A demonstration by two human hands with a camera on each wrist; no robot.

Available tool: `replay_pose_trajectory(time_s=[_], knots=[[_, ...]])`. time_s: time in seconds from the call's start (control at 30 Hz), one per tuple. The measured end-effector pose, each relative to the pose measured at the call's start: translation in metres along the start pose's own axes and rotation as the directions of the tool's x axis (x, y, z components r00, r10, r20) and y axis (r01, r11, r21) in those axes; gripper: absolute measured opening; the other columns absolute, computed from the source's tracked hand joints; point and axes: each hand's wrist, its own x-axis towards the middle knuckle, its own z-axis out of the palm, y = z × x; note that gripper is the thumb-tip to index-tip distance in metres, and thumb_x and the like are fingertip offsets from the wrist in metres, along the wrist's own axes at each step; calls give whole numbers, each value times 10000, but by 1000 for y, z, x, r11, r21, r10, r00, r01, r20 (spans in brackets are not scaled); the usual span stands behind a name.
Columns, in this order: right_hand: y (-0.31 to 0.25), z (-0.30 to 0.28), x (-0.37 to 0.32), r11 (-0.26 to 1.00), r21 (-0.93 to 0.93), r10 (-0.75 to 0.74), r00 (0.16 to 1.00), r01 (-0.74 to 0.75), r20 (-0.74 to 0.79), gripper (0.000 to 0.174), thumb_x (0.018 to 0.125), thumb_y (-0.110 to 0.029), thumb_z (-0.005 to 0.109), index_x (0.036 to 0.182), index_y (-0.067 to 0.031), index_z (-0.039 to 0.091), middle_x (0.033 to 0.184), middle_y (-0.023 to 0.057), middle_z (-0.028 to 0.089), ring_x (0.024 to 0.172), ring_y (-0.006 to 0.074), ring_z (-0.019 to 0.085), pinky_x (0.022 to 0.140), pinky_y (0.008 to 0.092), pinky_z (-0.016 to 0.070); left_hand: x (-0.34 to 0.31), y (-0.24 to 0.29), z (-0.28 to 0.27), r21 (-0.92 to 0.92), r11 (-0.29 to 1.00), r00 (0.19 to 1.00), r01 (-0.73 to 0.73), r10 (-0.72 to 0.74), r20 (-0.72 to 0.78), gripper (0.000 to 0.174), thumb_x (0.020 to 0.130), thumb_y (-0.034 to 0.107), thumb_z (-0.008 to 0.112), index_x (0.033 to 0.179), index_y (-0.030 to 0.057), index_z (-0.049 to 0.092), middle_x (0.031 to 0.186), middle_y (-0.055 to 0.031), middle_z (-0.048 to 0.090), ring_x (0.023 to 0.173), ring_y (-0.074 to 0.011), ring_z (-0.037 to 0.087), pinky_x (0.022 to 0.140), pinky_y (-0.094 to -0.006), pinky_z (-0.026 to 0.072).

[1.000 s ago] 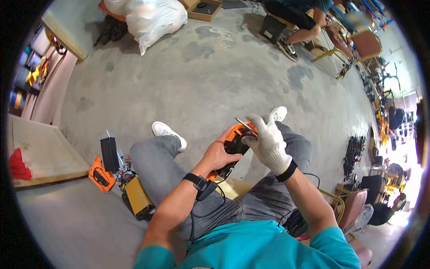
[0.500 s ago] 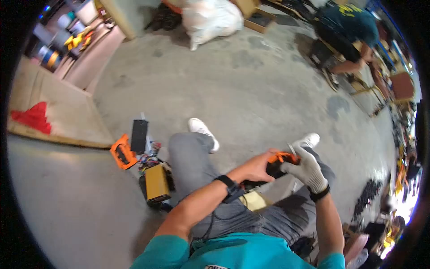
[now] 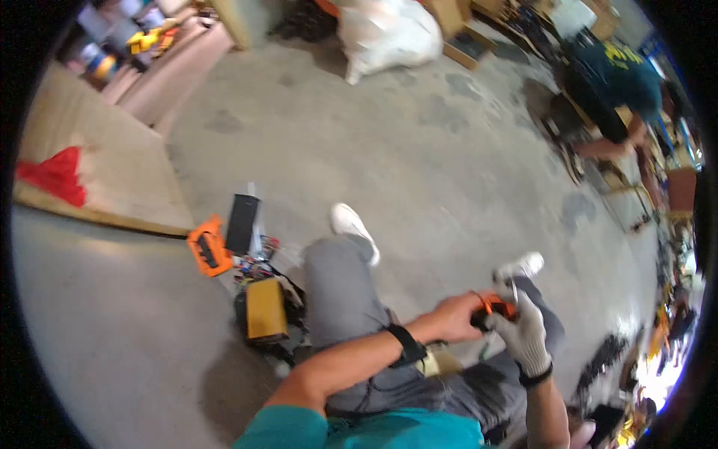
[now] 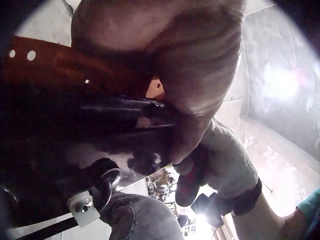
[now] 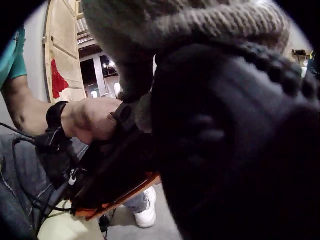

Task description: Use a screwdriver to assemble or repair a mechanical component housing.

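My bare left hand (image 3: 456,317) grips an orange-and-black plastic casing (image 3: 492,302) above my lap. In the left wrist view, its thumb presses over the glossy black side of the casing (image 4: 125,117), and an orange edge with small holes shows above. My gloved right hand (image 3: 528,338) is at the casing's far end, its fingers curled around a tool with a slim metal shaft (image 3: 514,289). A dark handle with red on it (image 4: 189,187) shows under the glove in the left wrist view; the tool's tip is hidden. Black shapes block much of the right wrist view.
Left of my knee lie another orange frame (image 3: 209,247), a black flat box (image 3: 242,224), tangled wires (image 3: 256,268) and a yellow-topped box (image 3: 266,309). A wooden panel (image 3: 120,165) with red cloth (image 3: 61,176) stands farther left. A person (image 3: 615,86) sits at the back right, near a white sack (image 3: 389,37).
The head view has swung left, so my hands and the casing now appear farther right and lower. Both hands keep hold; the tool's shaft now points more upright in the view.
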Motion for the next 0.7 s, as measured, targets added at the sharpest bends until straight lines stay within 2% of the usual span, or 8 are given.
replay_pose_trajectory(time_s=[0.03, 0.1, 0.2, 0.27, 0.33, 0.5, 0.63, 0.7], knots=[[-1, 1, -4, 999, 23, 25, 1000, -25, -5, 860, 725, -32, 858, 1521, 2, 535, 1110, 154, 718, 1003, 259, 705, 941, 357, 559, 0, -5, 5, -79, 997, 1000, -3, 3, 1, 887, 740, 313, 862, 1542, 172, 511, 1329, -197, 666, 1244, -368, 648, 1056, -432, 519], [-36, -2, 10, 1000, -19, 15, 997, -14, 71, 620, 824, -104, 843, 1401, -21, 632, 1085, 149, 726, 987, 227, 705, 913, 358, 558, 3, -16, 3, -202, 978, 998, -55, 60, 18, 812, 765, 214, 860, 1502, 87, 543, 1311, -154, 696, 1205, -281, 675, 1054, -381, 519], [-34, -1, 7, 959, -278, 53, 998, -60, -30, 530, 798, -290, 894, 1201, -24, 675, 927, 173, 680, 841, 292, 684, 764, 404, 544, -4, -7, -3, -57, 992, 987, -114, 106, -120, 813, 758, 206, 883, 1482, 40, 552, 1307, -170, 710, 1232, -314, 677, 1057, -397, 520], [-22, -2, 11, 957, -271, 107, 994, -106, -10, 514, 792, -298, 899, 1165, -27, 672, 902, 172, 664, 832, 296, 673, 743, 425, 529, 5, -10, -4, 40, 995, 990, -89, 93, -102, 855, 750, 231, 898, 1494, 22, 535, 1320, -197, 701, 1228, -322, 679, 1053, -398, 522], [-14, -5, 14, 963, -249, 103, 995, -100, 1, 532, 790, -295, 899, 1195, -33, 672, 933, 171, 674, 865, 293, 681, 771, 422, 535, 5, -7, -9, 46, 999, 997, 13, -10, -79, 882, 743, 318, 881, 1482, -12, 531, 1366, -242, 656, 1255, -393, 648, 1057, -436, 522], [4, -9, 10, 1000, 12, -8, 997, 7, 83, 630, 799, -274, 889, 1335, -44, 652, 1109, 154, 705, 1050, 287, 702, 933, 382, 551, 4, -10, -11, -76, 997, 998, 14, -18, -59, 924, 699, 295, 920, 1483, -6, 535, 1348, -216, 684, 1242, -352, 669, 1062, -410, 517], [4, -6, 8, 1000, 15, 13, 998, -14, 65, 642, 803, -303, 884, 1340, -46, 642, 1134, 156, 706, 1074, 291, 703, 937, 381, 554, 7, -10, -11, -25, 999, 998, 35, -36, -46, 925, 689, 281, 925, 1480, -5, 538, 1336, -206, 694, 1240, -327, 676, 1064, -396, 514], [0, -2, 6, 983, -164, 85, 996, -84, 2, 671, 802, -346, 879, 1351, -49, 633, 1156, 165, 704, 1076, 303, 705, 934, 388, 556, 8, -14, -8, -63, 998, 999, 8, -11, -50, 908, 696, 282, 915, 1470, -10, 543, 1325, -208, 697, 1234, -336, 677, 1059, -399, 518]])
